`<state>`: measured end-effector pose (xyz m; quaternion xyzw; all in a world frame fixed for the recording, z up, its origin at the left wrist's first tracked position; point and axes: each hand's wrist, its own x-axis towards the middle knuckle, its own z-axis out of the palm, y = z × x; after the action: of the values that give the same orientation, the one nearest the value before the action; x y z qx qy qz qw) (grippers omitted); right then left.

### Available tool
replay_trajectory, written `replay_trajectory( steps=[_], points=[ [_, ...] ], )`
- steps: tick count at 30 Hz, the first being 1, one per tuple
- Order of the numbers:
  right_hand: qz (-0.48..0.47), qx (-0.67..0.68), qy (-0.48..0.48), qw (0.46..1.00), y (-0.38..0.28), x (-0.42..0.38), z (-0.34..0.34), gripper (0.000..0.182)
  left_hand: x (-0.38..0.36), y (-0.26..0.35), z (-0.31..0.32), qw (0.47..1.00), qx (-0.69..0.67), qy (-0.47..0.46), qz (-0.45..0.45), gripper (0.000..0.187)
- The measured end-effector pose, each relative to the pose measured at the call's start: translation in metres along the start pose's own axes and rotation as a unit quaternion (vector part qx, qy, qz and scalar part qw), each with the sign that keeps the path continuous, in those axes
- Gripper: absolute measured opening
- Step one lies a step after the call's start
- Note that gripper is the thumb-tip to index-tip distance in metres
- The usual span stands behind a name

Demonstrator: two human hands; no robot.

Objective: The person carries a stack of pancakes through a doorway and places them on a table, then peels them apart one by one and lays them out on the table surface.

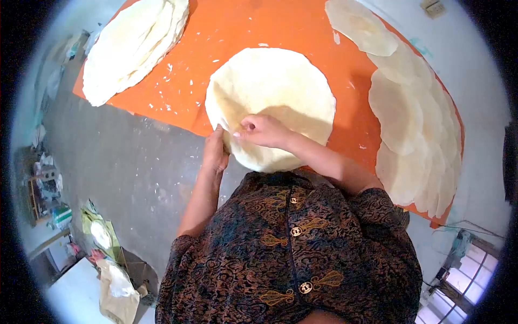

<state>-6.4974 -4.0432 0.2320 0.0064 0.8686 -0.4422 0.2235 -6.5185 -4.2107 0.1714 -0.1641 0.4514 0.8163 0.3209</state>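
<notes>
A large round, pale flatbread (291, 81) lies at the front edge of the orange table, its near side overhanging and its left part bent up into a fold. My left hand (216, 152) grips the flatbread's left rim, with the thumb on top and the other fingers mostly hidden beneath. Over the flatbread, close to that fold, my right hand (263, 131) is closed with its fingers curled and the tips pinched together. What sits between those fingertips, if anything, is too small to make out.
A thick pile of pale round flatbreads (135, 46) rests at the table's left end. Thin, translucent round sheets (402, 108) overlap along the right edge. White flakes dot the orange tabletop (216, 27) and grey floor (129, 162). A brown paper bag (116, 294) stands at lower left.
</notes>
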Motion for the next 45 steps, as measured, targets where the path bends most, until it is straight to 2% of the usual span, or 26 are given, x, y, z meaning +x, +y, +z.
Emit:
replay_trajectory(
  steps=[1,4,5,8,11,14,15,16,18,20,22,23,24,25,26,27,29,31,33,36,39,42,44,45],
  points=[
    [-0.035,-0.03,0.063,0.997,0.007,0.002,0.01,0.04,0.003,-0.002,-0.003,1.0,-0.006,-0.014,0.002,0.047],
    [-0.027,-0.096,0.101,0.99,-0.007,-0.006,0.01,0.041,-0.006,0.005,0.006,0.999,-0.038,-0.02,-0.009,0.053],
    [-0.022,-0.094,0.1,0.99,-0.009,-0.006,0.01,0.037,-0.01,0.009,0.011,0.998,-0.051,-0.017,-0.015,0.055],
    [-0.006,-0.096,0.123,0.988,-0.008,-0.005,0.014,0.029,-0.013,0.012,0.01,0.999,-0.014,-0.027,-0.023,0.055],
    [0.007,-0.09,0.189,0.978,0.003,0.003,0.025,0.025,-0.013,0.017,0.013,0.992,0.128,-0.013,-0.01,0.058],
    [0.011,-0.047,0.228,0.972,0.004,0.011,0.033,0.021,-0.009,0.012,0.014,0.998,0.018,-0.017,-0.051,0.059],
    [0.014,-0.035,0.229,0.973,0.006,0.016,0.035,0.02,-0.014,0.014,0.024,0.999,0.025,-0.014,-0.018,0.06],
    [0.016,-0.022,0.23,0.973,0.01,0.02,0.033,0.02,-0.014,0.016,0.03,0.999,0.038,-0.006,-0.029,0.058],
    [0.024,-0.017,0.268,0.963,0.021,0.028,0.015,0.021,0.001,0.006,0.015,0.995,0.084,0.056,0.01,0.043],
    [0.052,-0.013,0.288,0.956,0.034,0.031,-0.019,0.023,0.021,0.001,-0.011,0.995,0.065,0.073,0.022,0.034],
    [0.023,0.021,0.332,0.943,0.044,0.018,-0.076,0.018,0.033,0.008,-0.026,0.993,0.076,0.088,0.001,0.029],
    [-0.005,-0.028,0.383,0.923,0.049,0.006,-0.107,0.018,0.04,0.013,-0.034,0.994,0.082,0.075,0.002,0.029],
    [0.037,0.044,0.369,0.928,0.051,-0.004,-0.141,0.02,0.046,0.019,-0.04,0.994,0.088,0.063,0.004,0.028],
    [0.051,0.013,0.382,0.923,0.059,-0.014,-0.176,0.023,0.048,0.026,-0.043,0.994,0.091,0.06,-0.003,0.028],
    [0.053,0.057,0.44,0.895,0.068,-0.022,-0.207,0.026,0.05,0.031,-0.044,0.994,0.094,0.057,-0.008,0.029],
    [0.023,-0.053,0.443,0.895,0.075,-0.039,-0.24,0.027,0.052,0.036,-0.045,0.994,0.097,0.055,-0.014,0.029],
    [-0.013,-0.167,0.445,0.88,0.083,-0.079,-0.296,0.029,0.059,0.038,-0.053,0.99,0.119,0.063,-0.049,0.029],
    [-0.01,-0.14,0.479,0.867,0.068,-0.104,-0.328,0.026,0.067,0.032,-0.057,0.988,0.105,0.078,-0.086,0.028],
    [0.005,-0.073,0.533,0.843,0.049,-0.122,-0.352,0.019,0.066,0.032,-0.057,0.989,0.105,0.061,-0.079,0.028],
    [0.062,-0.166,0.532,0.828,0.033,-0.107,-0.377,0.023,0.064,0.031,-0.059,0.99,0.104,0.055,-0.083,0.027],
    [-0.028,-0.268,0.51,0.817,0.057,-0.06,-0.418,0.026,0.058,0.034,-0.043,0.987,0.114,0.08,-0.077,0.027],
    [-0.015,-0.119,0.537,0.835,0.08,-0.058,-0.464,0.026,0.062,0.029,-0.048,0.984,0.128,0.109,-0.054,0.028],
    [-0.19,0.155,0.536,0.808,0.08,-0.114,-0.444,0.025,0.078,0.027,-0.073,0.988,0.097,0.097,-0.067,0.029],
    [-0.158,0.223,0.547,0.792,0.08,-0.134,-0.431,0.027,0.081,0.025,-0.082,0.99,0.082,0.091,-0.075,0.029]
  ],
)
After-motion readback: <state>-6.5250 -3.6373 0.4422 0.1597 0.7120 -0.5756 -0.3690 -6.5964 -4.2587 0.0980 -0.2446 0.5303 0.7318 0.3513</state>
